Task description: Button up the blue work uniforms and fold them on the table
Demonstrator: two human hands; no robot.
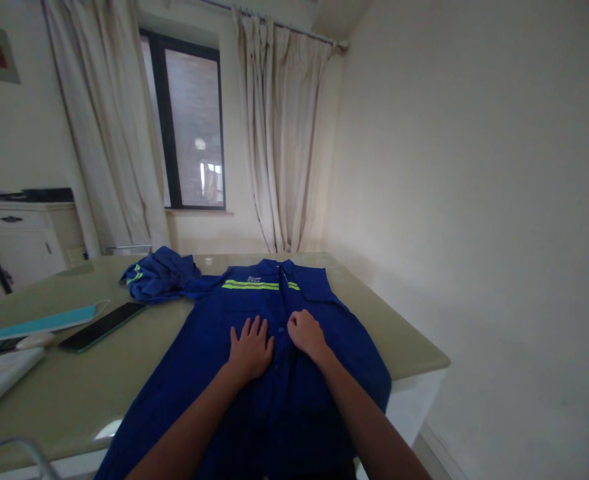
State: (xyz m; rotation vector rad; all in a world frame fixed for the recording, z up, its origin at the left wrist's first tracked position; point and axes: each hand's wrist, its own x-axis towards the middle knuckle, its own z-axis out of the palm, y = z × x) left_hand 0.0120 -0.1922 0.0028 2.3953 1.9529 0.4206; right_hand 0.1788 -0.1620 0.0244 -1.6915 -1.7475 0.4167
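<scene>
A blue work jacket [234, 360] with yellow-green reflective stripes lies front side up on the table, its collar toward the far edge. Spread flat on the left half of its front is my left hand [252, 350], fingers apart. My right hand [305, 333] is closed at the front placket, beside a button [281, 330]; its curled fingers seem to pinch the cloth, though the fingertips are partly hidden. Beyond the jacket's left shoulder sits a crumpled heap of blue cloth [162, 277] with the same striping.
The pale green table [417, 337] meets a wall on the right. At left lie a black phone [102, 327], a blue face mask [39, 325] and a white box-like object [4, 380]. A grey curved metal bar [22, 443] shows at lower left. Curtains [284, 133] hang behind.
</scene>
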